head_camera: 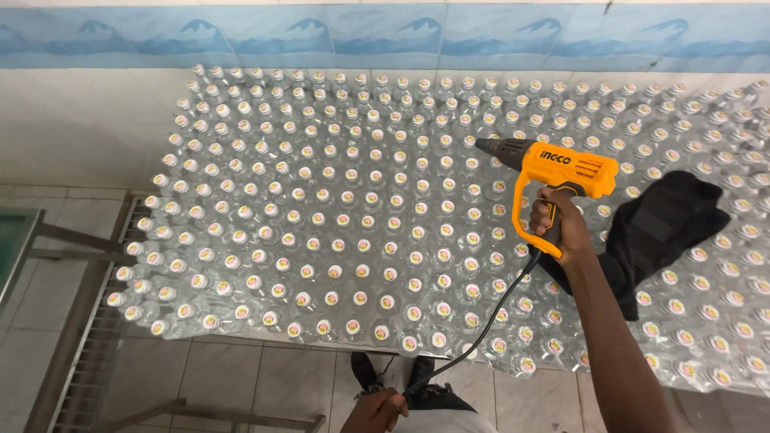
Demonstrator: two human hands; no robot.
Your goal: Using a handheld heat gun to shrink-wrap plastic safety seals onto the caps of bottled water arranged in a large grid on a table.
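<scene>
My right hand (556, 222) grips the handle of an orange and black heat gun (553, 164), held over a wide field of several clear capped bottles (345, 240). The gun's dark nozzle points left, above the bottle caps. My left hand (375, 410) is low at the bottom edge, closed on the gun's black cable (489, 321), which runs up to the handle.
A black cloth (658, 228) lies on the bottles just right of my right hand. A metal rack (88, 321) and a steel table edge (16, 240) stand at the left over a tiled floor. A tiled wall with a blue band (321, 36) lies behind the bottles.
</scene>
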